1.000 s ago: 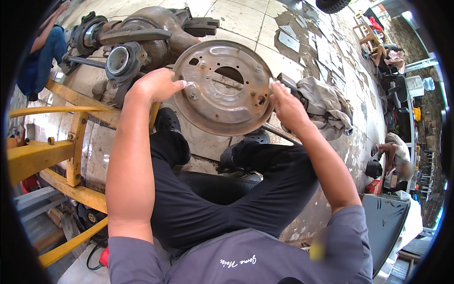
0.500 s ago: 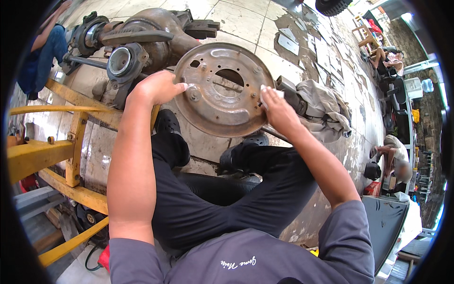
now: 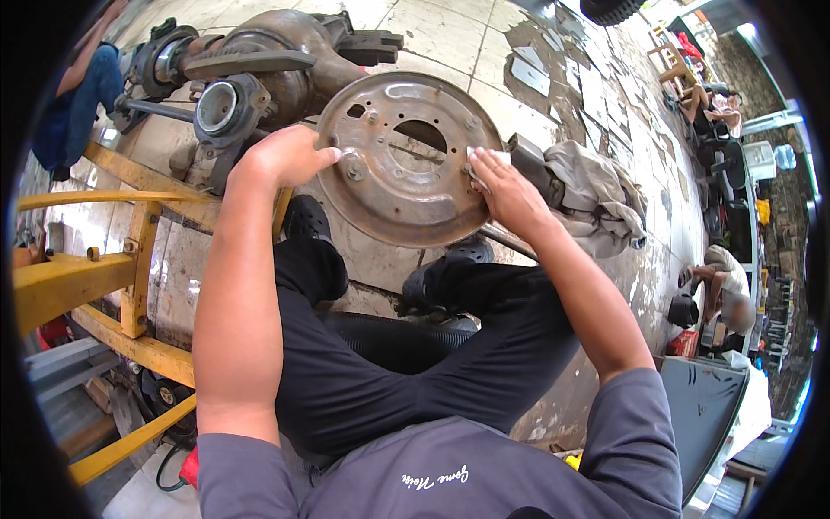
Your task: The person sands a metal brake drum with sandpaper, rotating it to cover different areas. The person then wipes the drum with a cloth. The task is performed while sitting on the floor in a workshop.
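Moving inward, your right hand (image 3: 508,186) now holds white cloth (image 3: 499,158) on the metal disc (image 3: 419,187), apparently wiping its face; your left hand (image 3: 287,156) is at its rim (fingers mostly hidden, can't tell grip).

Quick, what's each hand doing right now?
Left hand: holding the left edge of the round metal plate.
Right hand: holding a small white piece against the plate's right side.

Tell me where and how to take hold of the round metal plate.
Probably best: come from left and right, gripping opposite edges of the round metal plate's outer rim, thumbs over its face. It is broad and circular, so opposite holds should balance it; the left hand is at its left edge.
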`<state>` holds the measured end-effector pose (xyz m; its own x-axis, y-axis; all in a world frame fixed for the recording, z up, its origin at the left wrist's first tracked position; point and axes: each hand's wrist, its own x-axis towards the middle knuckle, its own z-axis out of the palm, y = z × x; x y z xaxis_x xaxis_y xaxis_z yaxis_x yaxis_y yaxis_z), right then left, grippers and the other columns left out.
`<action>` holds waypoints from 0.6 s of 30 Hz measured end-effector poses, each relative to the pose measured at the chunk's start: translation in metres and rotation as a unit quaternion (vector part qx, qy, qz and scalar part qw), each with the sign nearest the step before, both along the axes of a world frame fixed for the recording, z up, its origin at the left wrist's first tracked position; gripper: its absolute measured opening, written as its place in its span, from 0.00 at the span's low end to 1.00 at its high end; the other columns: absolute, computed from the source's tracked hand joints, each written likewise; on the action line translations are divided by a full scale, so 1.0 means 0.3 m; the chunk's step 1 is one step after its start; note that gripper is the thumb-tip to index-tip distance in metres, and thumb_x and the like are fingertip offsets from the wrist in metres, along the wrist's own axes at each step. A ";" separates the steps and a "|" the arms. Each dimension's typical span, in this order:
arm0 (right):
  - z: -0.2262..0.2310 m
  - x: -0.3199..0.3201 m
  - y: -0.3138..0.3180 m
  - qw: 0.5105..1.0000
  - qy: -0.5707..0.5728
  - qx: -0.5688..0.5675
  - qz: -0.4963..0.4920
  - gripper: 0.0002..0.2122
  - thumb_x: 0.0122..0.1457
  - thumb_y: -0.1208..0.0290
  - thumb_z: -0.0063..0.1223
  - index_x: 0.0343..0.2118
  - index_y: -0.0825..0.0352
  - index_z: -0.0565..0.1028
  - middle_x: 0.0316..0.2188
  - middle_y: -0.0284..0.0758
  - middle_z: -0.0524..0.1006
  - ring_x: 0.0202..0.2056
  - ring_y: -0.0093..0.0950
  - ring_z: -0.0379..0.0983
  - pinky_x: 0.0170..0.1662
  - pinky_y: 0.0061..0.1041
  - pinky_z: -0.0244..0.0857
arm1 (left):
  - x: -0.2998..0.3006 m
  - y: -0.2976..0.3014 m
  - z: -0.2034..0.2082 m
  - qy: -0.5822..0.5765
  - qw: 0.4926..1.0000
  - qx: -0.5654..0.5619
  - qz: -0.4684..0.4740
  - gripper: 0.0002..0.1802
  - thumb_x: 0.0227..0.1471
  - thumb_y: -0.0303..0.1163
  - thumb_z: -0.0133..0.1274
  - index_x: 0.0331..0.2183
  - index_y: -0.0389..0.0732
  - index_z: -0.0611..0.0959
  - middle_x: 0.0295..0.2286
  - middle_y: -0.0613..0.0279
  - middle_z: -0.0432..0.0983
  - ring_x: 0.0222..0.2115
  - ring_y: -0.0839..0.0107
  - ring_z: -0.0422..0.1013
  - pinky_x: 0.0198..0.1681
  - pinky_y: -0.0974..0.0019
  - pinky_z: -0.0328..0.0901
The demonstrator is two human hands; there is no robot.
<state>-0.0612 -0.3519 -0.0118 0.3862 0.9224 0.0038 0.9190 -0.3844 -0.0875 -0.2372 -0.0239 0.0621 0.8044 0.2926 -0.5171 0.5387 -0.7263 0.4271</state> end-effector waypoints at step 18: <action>0.011 -0.025 0.015 1.000 0.016 0.003 -0.026 0.23 0.66 0.69 0.45 0.62 0.70 0.64 0.63 0.49 0.64 0.65 0.43 0.58 0.65 0.38 0.55 | -0.008 0.031 -0.048 -0.029 0.999 0.008 -0.013 0.30 0.60 0.50 0.50 0.46 0.30 0.81 0.44 0.40 0.78 0.48 0.50 0.74 0.53 0.55 0.66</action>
<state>-0.0687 -0.3475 -0.0085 0.4333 0.9013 -0.0033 0.8946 -0.4305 -0.1201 -0.2397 -0.0146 0.0476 0.8402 0.2797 -0.4645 0.4947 -0.7462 0.4455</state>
